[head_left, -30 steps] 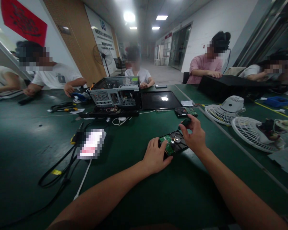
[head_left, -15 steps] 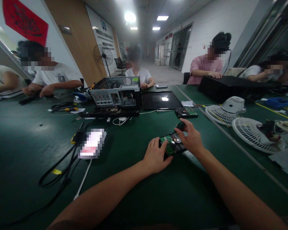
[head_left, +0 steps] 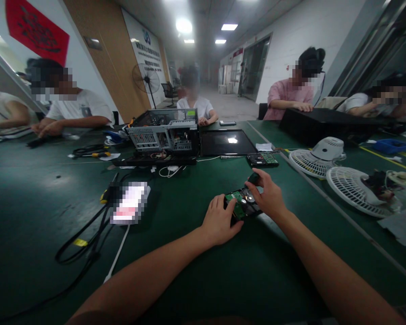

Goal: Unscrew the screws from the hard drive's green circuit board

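Observation:
A hard drive [head_left: 237, 208] with a green circuit board and a round silver part lies on the green table in front of me. My left hand [head_left: 221, 220] grips its left end, fingers over the board and thumb along the near edge. Above the drive's right side, my right hand [head_left: 268, 194] pinches the dark handle of a screwdriver [head_left: 253, 178], held upright. Its shaft and tip are too small and too hidden to make out. Farther back lies a second hard drive [head_left: 263, 160], which neither hand touches.
An open computer case [head_left: 162, 137] and a flat black panel [head_left: 228, 142] stand at the back. To my left are a lit phone [head_left: 130, 203] and a black cable [head_left: 77, 259]. White fan parts [head_left: 355, 189] lie to the right. Several people sit around the table [head_left: 189, 280].
My right hand and the screwdriver have shifted very slightly over the drive. My left hand and the drive have stayed in place.

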`<move>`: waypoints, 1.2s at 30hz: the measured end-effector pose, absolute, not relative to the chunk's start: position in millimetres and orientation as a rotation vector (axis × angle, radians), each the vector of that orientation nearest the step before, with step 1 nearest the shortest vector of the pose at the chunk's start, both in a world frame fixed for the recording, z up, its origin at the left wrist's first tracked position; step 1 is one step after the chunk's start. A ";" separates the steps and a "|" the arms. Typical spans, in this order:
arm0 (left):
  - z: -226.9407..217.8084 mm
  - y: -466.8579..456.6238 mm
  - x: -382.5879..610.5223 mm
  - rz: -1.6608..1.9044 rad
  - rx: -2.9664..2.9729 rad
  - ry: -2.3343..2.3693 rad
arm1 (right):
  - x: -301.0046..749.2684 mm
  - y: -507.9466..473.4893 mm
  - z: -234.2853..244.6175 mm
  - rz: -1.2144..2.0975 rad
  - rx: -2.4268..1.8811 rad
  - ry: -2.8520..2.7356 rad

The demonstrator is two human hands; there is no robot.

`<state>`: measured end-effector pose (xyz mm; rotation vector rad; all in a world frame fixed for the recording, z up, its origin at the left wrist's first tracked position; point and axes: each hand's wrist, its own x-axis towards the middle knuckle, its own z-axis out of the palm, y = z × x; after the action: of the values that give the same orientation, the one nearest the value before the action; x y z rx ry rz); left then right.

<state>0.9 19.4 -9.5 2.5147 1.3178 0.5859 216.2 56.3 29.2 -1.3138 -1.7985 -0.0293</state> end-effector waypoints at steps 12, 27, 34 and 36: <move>-3.1 17.4 0.2 0.521 2.532 1.339 | 217.6 59.8 26.3 -0.134 -1.224 -1.809; -6.9 18.4 0.6 0.538 2.558 1.350 | 213.9 62.2 21.0 0.075 -1.128 -1.688; -13.0 19.3 1.9 0.563 2.556 1.352 | 214.1 59.8 21.4 -0.071 -1.166 -1.730; -12.4 19.1 1.7 0.560 2.557 1.351 | 213.4 60.2 21.0 -0.128 -1.193 -1.718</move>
<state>1.7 19.1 -12.4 2.5567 1.3506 0.5599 213.4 60.2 21.0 -1.1927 -1.7175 -0.1280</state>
